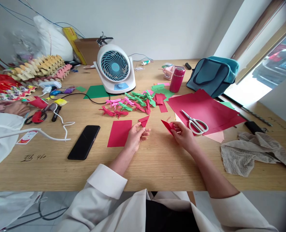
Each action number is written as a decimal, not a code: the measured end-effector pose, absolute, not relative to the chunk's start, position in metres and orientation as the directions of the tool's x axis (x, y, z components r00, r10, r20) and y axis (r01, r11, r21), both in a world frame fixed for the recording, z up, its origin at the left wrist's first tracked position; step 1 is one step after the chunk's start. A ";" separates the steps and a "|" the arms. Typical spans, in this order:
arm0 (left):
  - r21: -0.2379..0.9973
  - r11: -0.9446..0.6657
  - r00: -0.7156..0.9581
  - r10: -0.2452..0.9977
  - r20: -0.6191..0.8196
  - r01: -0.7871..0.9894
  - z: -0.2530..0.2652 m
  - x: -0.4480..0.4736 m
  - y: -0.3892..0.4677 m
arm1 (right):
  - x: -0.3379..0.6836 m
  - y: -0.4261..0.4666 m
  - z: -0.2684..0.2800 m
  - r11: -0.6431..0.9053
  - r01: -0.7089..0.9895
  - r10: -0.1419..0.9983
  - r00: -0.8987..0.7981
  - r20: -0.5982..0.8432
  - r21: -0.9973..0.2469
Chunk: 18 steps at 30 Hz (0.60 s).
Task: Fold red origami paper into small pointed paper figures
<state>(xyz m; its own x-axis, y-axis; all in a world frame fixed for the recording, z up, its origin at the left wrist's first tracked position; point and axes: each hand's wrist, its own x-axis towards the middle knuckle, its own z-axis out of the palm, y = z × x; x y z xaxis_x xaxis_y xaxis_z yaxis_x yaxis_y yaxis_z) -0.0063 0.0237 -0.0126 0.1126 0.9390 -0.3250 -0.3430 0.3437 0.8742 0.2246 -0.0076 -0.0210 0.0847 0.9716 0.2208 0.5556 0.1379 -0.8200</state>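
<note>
Between thumb and fingers, my left hand (136,137) holds a small folded piece of red paper (144,120) with a pointed tip. My right hand (183,135) pinches another folded piece of red paper (167,126), its pointed corner facing left. The two pieces are apart above the table. Beside my left hand lies a flat red paper rectangle (119,132). Just past both hands is a pile of folded paper figures (133,102) in green, pink and red. White-handled scissors (196,125) rest on large red paper sheets (203,108) close to my right hand.
A black phone (84,142) lies to the left. Behind the pile stand a white fan (115,69) and a red flask (177,79). A teal bag (212,75) and a grey cloth (249,151) are at the right. A co-worker's hands (14,108) are at the far left.
</note>
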 end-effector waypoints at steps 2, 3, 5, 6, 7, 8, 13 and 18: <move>0.897 0.335 0.178 0.939 -0.294 -0.288 -0.011 -0.005 0.020 | 0.224 -0.008 -0.020 0.156 0.476 0.974 0.072 0.215 -0.866; 0.905 0.332 0.232 0.933 -0.275 -0.265 -0.010 -0.004 0.018 | 0.223 -0.009 -0.019 0.175 0.453 0.971 0.065 0.229 -0.874; 0.909 0.348 0.359 0.898 -0.253 -0.230 -0.009 -0.002 0.013 | 0.220 -0.010 -0.019 0.228 0.451 0.959 0.050 0.279 -0.863; 0.906 0.364 0.416 0.874 -0.252 -0.215 -0.008 0.000 0.011 | 0.217 -0.012 -0.019 0.258 0.467 0.950 0.035 0.309 -0.846; 0.903 0.379 0.458 0.852 -0.255 -0.203 -0.008 0.002 0.009 | 0.214 -0.013 -0.019 0.289 0.488 0.942 0.010 0.337 -0.823; 0.898 0.391 0.487 0.835 -0.255 -0.201 -0.008 0.003 0.007 | 0.211 -0.015 -0.019 0.323 0.506 0.933 -0.027 0.359 -0.800; 0.898 0.373 0.499 0.839 -0.217 -0.236 -0.014 0.009 0.003 | 0.195 -0.024 -0.017 0.483 0.533 0.874 -0.249 0.417 -0.694; 0.929 0.273 0.389 0.907 -0.161 -0.251 -0.020 0.012 0.004 | 0.192 -0.026 -0.021 0.520 0.517 0.854 -0.306 0.420 -0.680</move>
<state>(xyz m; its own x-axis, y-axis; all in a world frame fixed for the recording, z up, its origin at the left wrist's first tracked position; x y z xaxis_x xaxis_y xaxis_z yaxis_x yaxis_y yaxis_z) 0.0125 0.0037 -0.0203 0.3893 0.9069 -0.1610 -0.2514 0.2728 0.9286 0.1923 -0.0255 -0.0215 -0.3060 0.8542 0.4203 0.5169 0.5198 -0.6802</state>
